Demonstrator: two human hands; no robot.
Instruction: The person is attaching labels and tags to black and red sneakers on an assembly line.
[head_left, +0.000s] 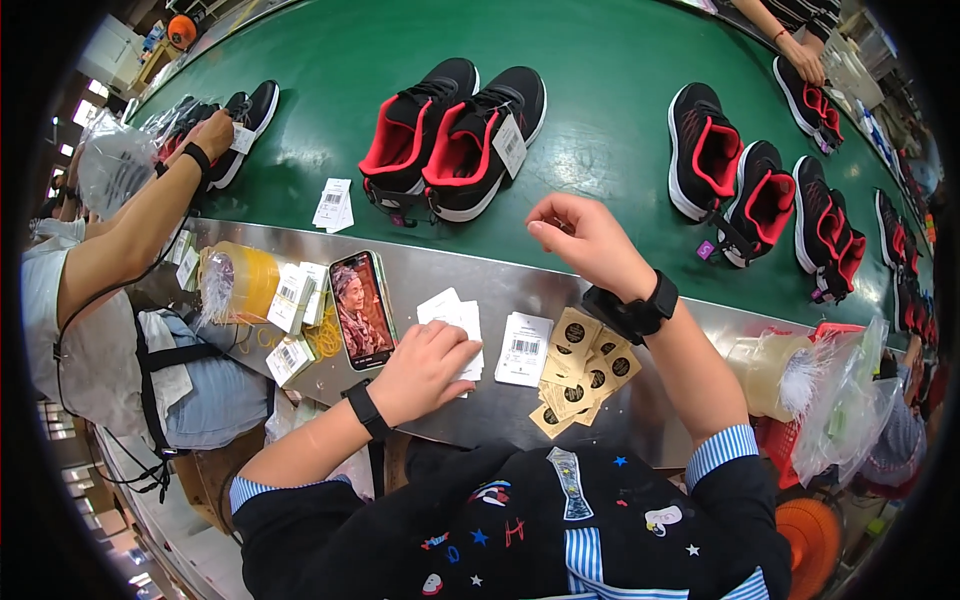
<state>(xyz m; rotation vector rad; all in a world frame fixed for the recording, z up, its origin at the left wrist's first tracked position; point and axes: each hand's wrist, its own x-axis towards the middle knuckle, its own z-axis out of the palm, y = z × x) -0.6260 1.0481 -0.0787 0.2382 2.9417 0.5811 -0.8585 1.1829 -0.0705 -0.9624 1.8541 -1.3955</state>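
My left hand (pixel 432 368) lies with its fingers stretched over a loose pile of white paper tags (pixel 450 308), partly covering them. My right hand (pixel 592 240) hovers over the near edge of the green belt (pixel 600 130), fingers loosely curled and thumb a little apart, with nothing visible in it. Beyond it, slightly left, stands a pair of black sneakers (pixel 455 145) with red lining and white soles. A white barcode tag (pixel 509 146) hangs on the right shoe of that pair. Between my forearms sit a neat stack of white barcode tags (pixel 523 349) and gold stickers with black circles (pixel 585 370).
A phone (pixel 361 310) is propped left of the tags. Yellow tape rolls (pixel 240 284) and tag bundles stand farther left. Another person's hand (pixel 212 135) handles shoes at left; a co-worker's hand (pixel 803 60) touches one far right. More sneakers (pixel 708 150) line the belt's right side.
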